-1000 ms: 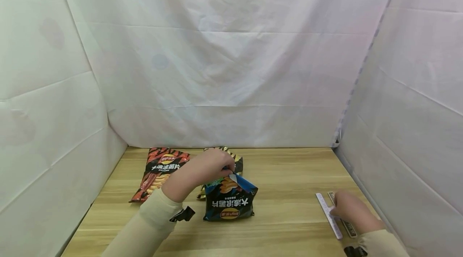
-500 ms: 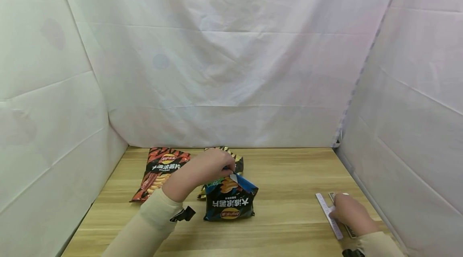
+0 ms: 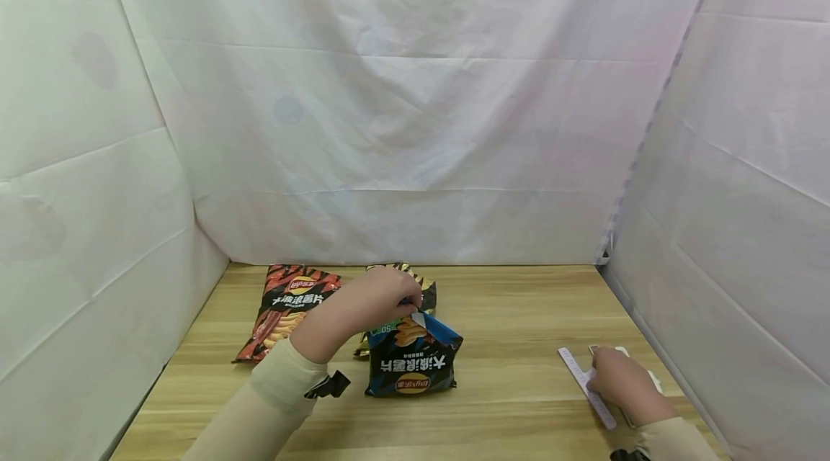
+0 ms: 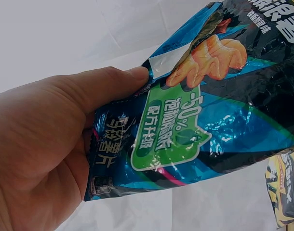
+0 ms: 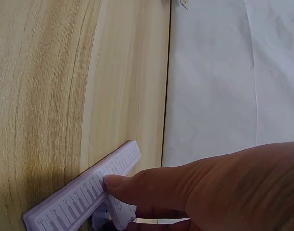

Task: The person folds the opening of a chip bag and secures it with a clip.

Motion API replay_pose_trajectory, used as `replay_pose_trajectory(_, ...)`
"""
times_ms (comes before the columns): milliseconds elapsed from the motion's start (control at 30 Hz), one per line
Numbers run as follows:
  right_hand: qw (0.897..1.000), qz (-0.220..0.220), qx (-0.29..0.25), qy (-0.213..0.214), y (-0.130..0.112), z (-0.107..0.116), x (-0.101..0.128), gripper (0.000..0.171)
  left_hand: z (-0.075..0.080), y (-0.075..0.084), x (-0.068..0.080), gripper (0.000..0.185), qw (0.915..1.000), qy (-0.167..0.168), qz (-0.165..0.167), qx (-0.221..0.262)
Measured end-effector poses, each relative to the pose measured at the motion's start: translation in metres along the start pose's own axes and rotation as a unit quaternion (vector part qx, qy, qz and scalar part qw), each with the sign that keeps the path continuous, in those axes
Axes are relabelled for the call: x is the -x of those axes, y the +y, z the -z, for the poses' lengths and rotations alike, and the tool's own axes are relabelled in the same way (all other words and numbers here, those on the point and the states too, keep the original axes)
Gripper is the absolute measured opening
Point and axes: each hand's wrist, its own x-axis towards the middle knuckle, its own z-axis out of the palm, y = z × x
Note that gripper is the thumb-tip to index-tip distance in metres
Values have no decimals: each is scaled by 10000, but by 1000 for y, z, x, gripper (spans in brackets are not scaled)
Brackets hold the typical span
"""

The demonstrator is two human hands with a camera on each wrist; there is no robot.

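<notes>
White sheets wall in a wooden table [image 3: 506, 317].
Red chip bag [image 3: 285, 306] lies far left; the left hand [image 3: 366, 302] pinches the blue chip bag [image 3: 415, 360] by its top edge at centre; the right hand [image 3: 622, 378] presses curled fingers on a white ruler [image 3: 583, 382] near the right edge.

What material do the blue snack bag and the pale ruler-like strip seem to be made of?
The blue snack bag looks like glossy printed plastic film: it crinkles and shows bright glare under the left hand. The pale ruler-like strip looks like matte, rigid plastic with printed marks, though this is uncertain; the right hand touches it.
</notes>
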Motion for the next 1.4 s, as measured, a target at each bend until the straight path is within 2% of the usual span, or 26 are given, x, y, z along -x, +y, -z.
replay_pose_trajectory(367, 9997, 144, -137, 124, 2, -3, -3, 9, -2, -1, 0, 12, 10000, 23, -10, 53)
replay_pose_trajectory(600, 9997, 59, -229, -78, -4, 4, -5, 24, -2, 0, 1, 12, 10000, 42, -24, 31)
replay_pose_trajectory(800, 9994, 213, -282, 29, -10, 6, -8, 28, -1, 0, 1, 9, 10000, 33, -5, 1)
replay_pose_trajectory(1133, 9956, 331, -872, -58, -22, 8, -12, 18, -3, -1, 1, 7, 10000, 67, -33, -34)
replay_pose_trajectory(1400, 9925, 676, -961, 324, -40, 14, -11, 18, -2, 1, 1, 7, 10000, 33, 27, -13)
